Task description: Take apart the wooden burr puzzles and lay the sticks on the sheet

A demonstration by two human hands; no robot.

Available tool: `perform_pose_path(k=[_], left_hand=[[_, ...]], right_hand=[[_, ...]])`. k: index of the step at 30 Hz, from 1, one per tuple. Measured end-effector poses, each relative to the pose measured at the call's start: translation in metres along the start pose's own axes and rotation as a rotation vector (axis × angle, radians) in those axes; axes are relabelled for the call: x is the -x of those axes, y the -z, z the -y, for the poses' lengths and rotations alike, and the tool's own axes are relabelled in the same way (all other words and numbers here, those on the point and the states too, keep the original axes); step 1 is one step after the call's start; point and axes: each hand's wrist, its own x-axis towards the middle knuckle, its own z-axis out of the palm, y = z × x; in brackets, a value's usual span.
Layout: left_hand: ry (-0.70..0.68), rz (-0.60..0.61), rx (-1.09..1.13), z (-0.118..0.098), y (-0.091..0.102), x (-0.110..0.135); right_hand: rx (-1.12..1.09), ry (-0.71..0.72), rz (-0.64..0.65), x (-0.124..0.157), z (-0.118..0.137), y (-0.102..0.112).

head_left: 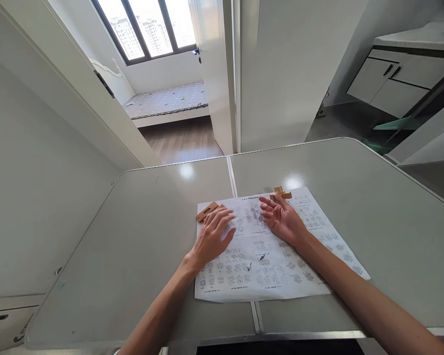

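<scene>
A large white sheet printed with small line diagrams (244, 241) lies on the table under both of my hands. My left hand (215, 232) is palm down above the sheet's left part, its fingers spread and slightly blurred, with nothing seen in it. Just beyond its fingers lie flat wooden puzzle pieces (207, 211), one with a slot, partly hidden by the hand. My right hand (284, 221) rests on its side with the palm turned inward, fingers loosely curled and apart, holding nothing visible. Past its thumb, crossed wooden pieces (280, 194) sit at the sheet's far edge.
The grey-green table (144, 246) has a metal rim and a metal seam (231, 176) across its middle. Beyond it are an open door (214, 74), a bed (170, 101) under a window, and white cabinets (399, 79) at the right.
</scene>
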Motion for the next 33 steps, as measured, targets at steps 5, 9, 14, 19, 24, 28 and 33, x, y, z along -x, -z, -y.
perform_pose_path(k=[5, 9, 14, 19, 24, 28, 33], left_hand=[[-0.147, 0.195, 0.048, -0.018, 0.000, 0.009], [-0.178, 0.265, 0.075, -0.026, -0.003, 0.012], [-0.154, 0.274, 0.066, -0.027, -0.003, 0.009], [-0.142, 0.271, 0.088, -0.026, -0.003, 0.009], [-0.098, 0.256, 0.124, -0.025, -0.005, 0.010], [-0.034, 0.264, 0.123, -0.024, -0.005, 0.009], [0.100, 0.322, 0.248, -0.022, 0.000, 0.006]], right_hand=[[-0.084, 0.007, -0.029, 0.001, 0.000, -0.002], [-0.098, 0.055, -0.004, 0.000, 0.000, 0.001], [-0.058, 0.082, 0.002, -0.002, 0.000, 0.005], [-0.057, 0.089, 0.011, -0.003, -0.001, 0.004], [0.043, 0.055, 0.023, 0.001, -0.003, -0.005], [0.186, 0.005, 0.055, 0.009, -0.007, -0.017], [0.506, 0.084, 0.177, 0.015, -0.017, -0.021]])
